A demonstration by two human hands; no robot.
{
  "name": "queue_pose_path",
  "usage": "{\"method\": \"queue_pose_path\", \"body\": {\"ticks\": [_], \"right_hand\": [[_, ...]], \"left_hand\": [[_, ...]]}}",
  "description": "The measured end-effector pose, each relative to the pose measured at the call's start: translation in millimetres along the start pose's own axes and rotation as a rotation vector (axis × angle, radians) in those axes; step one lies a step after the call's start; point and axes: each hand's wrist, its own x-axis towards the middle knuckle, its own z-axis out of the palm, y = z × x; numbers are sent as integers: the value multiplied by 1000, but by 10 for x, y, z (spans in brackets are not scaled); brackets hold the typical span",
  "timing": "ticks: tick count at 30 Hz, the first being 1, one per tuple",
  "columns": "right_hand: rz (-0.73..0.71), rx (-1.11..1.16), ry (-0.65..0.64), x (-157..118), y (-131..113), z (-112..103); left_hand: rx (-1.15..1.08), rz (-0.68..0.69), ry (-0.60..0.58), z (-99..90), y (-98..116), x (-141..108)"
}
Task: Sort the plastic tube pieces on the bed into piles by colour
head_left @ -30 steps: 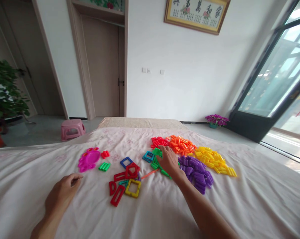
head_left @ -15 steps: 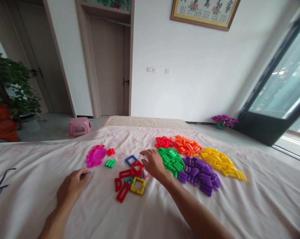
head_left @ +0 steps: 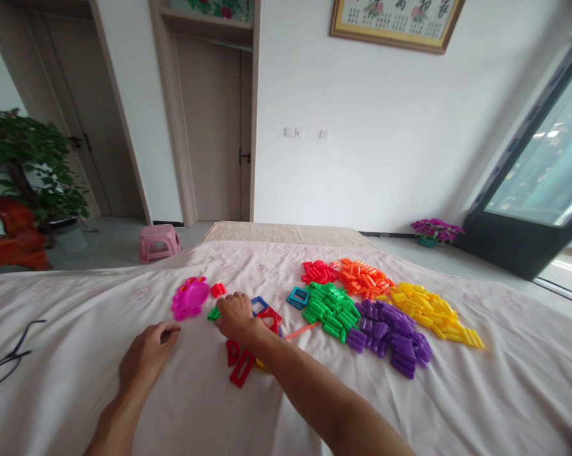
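My right hand reaches over the small green pieces, its fingertips bent down beside them; what it may hold is hidden. Under and around its wrist lie flat frame shapes: a blue square, red ones and a partly covered yellow one. My left hand rests on the cloth with curled fingers, below the magenta tray. Two red pieces lie right of the tray. A blue-teal square frame sits against the green pile.
Piles of red, orange, yellow and purple pieces spread over the right of the bed cloth. Glasses lie at the far left. A pink stool stands beyond.
My right hand has moved left from beside the green pile to the small green pieces. The blue-teal frame beside the pile now shows. The view has shifted slightly; my left hand stays curled.
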Motion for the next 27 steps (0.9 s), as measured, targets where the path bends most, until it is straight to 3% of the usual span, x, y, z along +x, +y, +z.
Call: {"method": "queue_pose_path", "body": {"ticks": [5,10,17,21,27], "right_hand": [[48,96,153,-377,362,-258],[244,78,272,-982,995,-524],[530,-80,321,-1610,1743,-668],[525,-69,351,-1627,1742,-696],[259,97,281,-1105,1155,-543]], "left_hand": [[8,-16,-21,-4,-6,-9],[11,-24,-5,20,-45,4],[28,-11,6,51,-81,19],[33,-27,4,30,-43,10],[24,-5,15,27,-27,-1]]}}
